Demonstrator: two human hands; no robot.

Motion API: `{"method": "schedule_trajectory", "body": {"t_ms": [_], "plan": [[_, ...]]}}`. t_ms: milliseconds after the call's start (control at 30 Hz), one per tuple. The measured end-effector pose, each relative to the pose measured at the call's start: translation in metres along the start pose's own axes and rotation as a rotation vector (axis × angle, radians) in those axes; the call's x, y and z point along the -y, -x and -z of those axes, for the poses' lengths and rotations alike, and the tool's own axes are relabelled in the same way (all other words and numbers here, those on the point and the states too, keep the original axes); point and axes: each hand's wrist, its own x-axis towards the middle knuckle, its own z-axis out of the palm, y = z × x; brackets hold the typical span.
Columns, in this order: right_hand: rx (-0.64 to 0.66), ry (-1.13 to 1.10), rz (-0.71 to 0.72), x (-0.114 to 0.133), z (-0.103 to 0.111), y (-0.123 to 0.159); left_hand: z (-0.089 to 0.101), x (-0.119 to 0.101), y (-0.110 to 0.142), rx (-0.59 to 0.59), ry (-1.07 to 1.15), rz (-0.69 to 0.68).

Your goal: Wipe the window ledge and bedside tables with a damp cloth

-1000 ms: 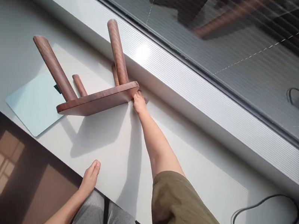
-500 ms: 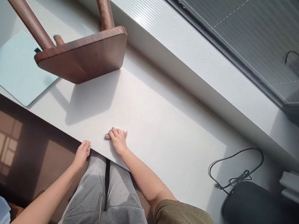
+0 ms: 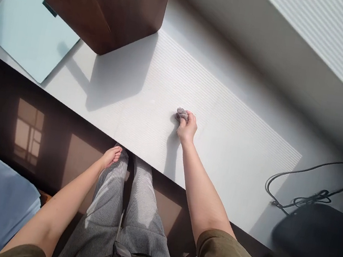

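Grey cloth (image 3: 181, 114) in the right hand's fingers (image 3: 190, 117)

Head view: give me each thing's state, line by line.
Grey cloth: crumpled
Right hand: closed on the grey cloth
Left hand: curled closed, nothing seen in it
Brown wooden seat: on edge, cut off by the frame
Pale blue panel: flat, partly hidden by the brown wooden seat
Black cable: looped, tangled

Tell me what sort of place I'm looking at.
Likely indoors, a room beside a window, though home or office I can't tell: a window-shaped light patch shows on the dark surface below, blind-like striped light crosses the white ledge, and a black cable lies on it.
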Motion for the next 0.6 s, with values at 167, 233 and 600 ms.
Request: {"method": "schedule_trajectory", "body": {"t_ms": [167, 233, 600], "plan": [[0.059, 0.28, 0.12, 0.024, -0.069, 0.054, 0.008, -0.003, -0.02, 0.059, -0.067, 0.024], [0.167, 0.303, 0.137, 0.035, -0.1, 0.095, 0.014, -0.005, -0.02, 0.089, -0.098, 0.03], [0.174, -0.615, -0.159, 0.066, -0.105, 0.246, 0.058, -0.028, 0.068, 0.159, -0.189, -0.083]]}}
